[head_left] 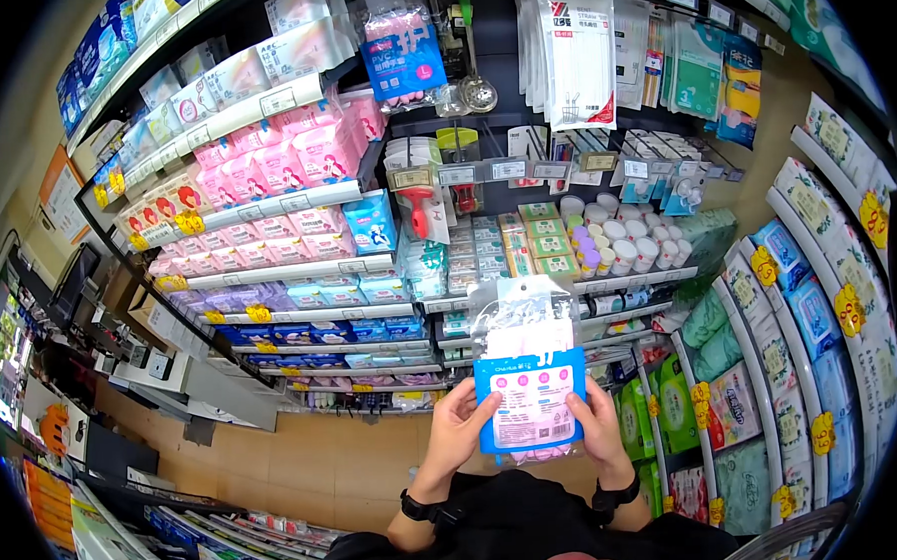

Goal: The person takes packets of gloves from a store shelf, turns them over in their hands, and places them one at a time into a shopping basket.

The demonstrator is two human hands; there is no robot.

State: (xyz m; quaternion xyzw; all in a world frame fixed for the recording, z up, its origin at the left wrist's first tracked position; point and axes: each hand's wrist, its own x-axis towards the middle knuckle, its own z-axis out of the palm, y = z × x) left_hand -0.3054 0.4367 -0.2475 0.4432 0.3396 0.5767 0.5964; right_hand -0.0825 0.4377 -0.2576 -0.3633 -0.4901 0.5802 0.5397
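A clear plastic pack of pink gloves [531, 397] with a blue printed label is held upright in front of my chest. My left hand [462, 420] pinches its left edge, thumb over the front. On the opposite edge, my right hand [597, 419] grips the pack with its thumb on the label. The text side faces me, and glare covers part of the clear upper section with the hang hole. Fingers behind the pack are hidden. A similar pack of pink PVC gloves [402, 57] hangs on the rack ahead.
Shelves ahead hold pink packages [283, 167], small lidded containers [622, 247] and a red-handled brush [420, 211]. White packs of straws [579, 54] and a metal ladle [477, 94] hang above. Wipes [810, 314] line the right shelf. Tiled floor [316, 456] lies below; a counter [203, 381] stands left.
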